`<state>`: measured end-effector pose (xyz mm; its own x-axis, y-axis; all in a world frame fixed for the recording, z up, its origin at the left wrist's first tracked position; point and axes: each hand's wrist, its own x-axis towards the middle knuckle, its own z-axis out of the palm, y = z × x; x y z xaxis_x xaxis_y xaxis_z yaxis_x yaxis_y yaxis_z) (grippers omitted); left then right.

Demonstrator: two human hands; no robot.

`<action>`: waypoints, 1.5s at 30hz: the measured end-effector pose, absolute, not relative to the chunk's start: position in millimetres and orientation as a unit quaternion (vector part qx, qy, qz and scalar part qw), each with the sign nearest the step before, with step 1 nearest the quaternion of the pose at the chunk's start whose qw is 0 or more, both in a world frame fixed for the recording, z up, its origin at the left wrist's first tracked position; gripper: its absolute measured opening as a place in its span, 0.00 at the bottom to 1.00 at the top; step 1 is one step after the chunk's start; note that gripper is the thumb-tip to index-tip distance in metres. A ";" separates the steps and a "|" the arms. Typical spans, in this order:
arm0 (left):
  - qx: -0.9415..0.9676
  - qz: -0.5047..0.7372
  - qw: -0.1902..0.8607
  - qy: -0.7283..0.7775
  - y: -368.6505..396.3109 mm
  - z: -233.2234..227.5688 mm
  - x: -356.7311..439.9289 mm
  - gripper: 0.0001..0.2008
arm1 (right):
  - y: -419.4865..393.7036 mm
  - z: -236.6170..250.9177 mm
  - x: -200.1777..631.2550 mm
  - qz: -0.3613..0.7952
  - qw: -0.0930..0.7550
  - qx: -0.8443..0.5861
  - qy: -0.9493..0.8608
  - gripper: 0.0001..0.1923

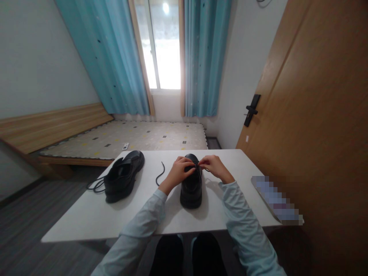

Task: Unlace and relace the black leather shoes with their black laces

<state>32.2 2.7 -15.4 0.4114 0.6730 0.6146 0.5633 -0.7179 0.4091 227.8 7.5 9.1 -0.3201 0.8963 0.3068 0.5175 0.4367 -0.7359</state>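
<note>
Head cam: a white table [86, 218] sits in front of the person, w/ two black shoes on it. The near shoe [191, 189] stands in the middle of the table, toe pointing away from the person, heel close to the near edge. Both hands are on its top front part. The left hand [178, 170] rests on the shoe's left side, fingers bent down and pressed together on the lace area. The right hand [213, 165] is just beside it on the right, thumb & finger pinching a thin black shoelace [201, 165] that runs between the two hands. The hands are almost touching each other. One loose end of lace [160, 175] lies curled on the table, left of the left hand. The other shoe [123, 175] sits well apart, on the table's left side, tilted, w/ its laces [96, 185] hanging off the left edge. Light blue sleeves cover both arms.
</note>
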 end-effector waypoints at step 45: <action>0.638 0.589 0.267 0.419 0.8 -8.5 21.8 0.10 | 11.6 8.5 235.5 0.278 0.366 -0.445 -0.768 0.15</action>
<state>21.8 0.8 -8.5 -0.0434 0.8484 0.5276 0.2198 -0.5070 0.8334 235.5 11.6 8.5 -0.3354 0.8881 0.3144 0.4803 0.4483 -0.7539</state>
